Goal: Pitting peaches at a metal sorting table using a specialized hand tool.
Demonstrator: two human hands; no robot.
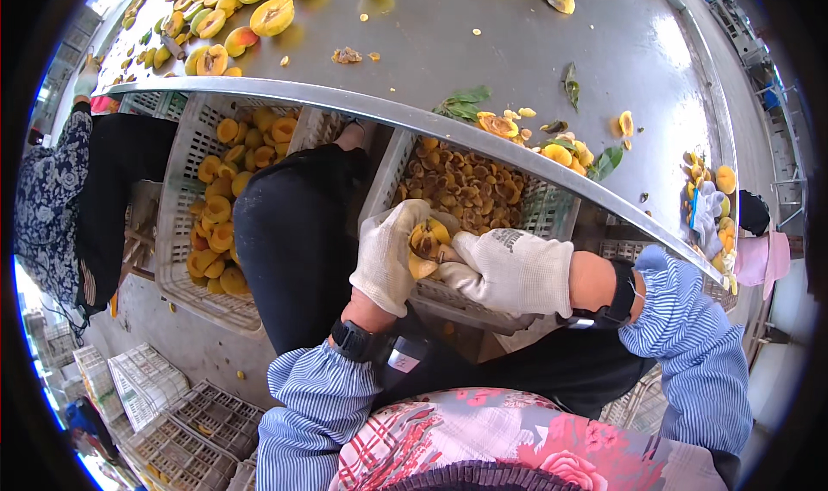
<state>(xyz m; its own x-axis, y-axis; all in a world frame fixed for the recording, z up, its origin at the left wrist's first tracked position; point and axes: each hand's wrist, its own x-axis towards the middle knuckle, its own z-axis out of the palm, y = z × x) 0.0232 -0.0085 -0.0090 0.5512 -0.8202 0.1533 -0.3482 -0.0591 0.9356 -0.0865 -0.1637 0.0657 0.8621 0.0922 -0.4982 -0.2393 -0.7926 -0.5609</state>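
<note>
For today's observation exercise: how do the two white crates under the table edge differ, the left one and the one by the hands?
The left crate holds smooth yellow-orange peach halves; the right crate holds small, dark brown pits and scraps. The left crate's contents are large pieces; the right crate's are much smaller. The left crate stands apart from the gloved hands, while the left hand and right hand work a peach over the right crate's near rim. Both are white slotted plastic crates.
</note>
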